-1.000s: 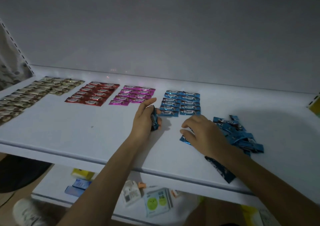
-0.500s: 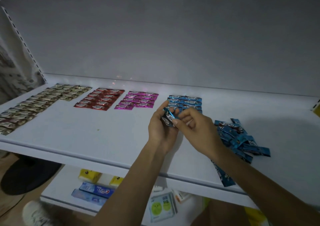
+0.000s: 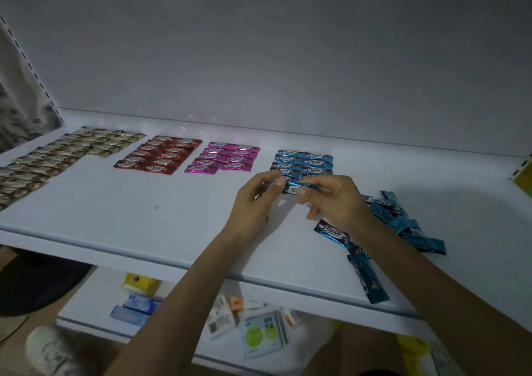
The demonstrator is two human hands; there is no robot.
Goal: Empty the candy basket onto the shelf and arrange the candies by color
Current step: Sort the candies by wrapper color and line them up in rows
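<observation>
Left hand (image 3: 253,203) and right hand (image 3: 335,200) pinch one blue candy (image 3: 299,186) by its ends; recommend laying it flat, flush against the blue rows (image 3: 303,164).

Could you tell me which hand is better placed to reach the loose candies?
Probably the right hand: the blue pile lies beside its wrist, farther from the left hand; both pinch one candy.

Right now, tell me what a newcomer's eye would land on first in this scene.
At mid-shelf, the left hand and right hand pinch one blue candy between them. Behind them, neat blocks line the white shelf: beige candies far left, then red candies, pink candies and blue block. A loose blue pile lies at right.
</observation>
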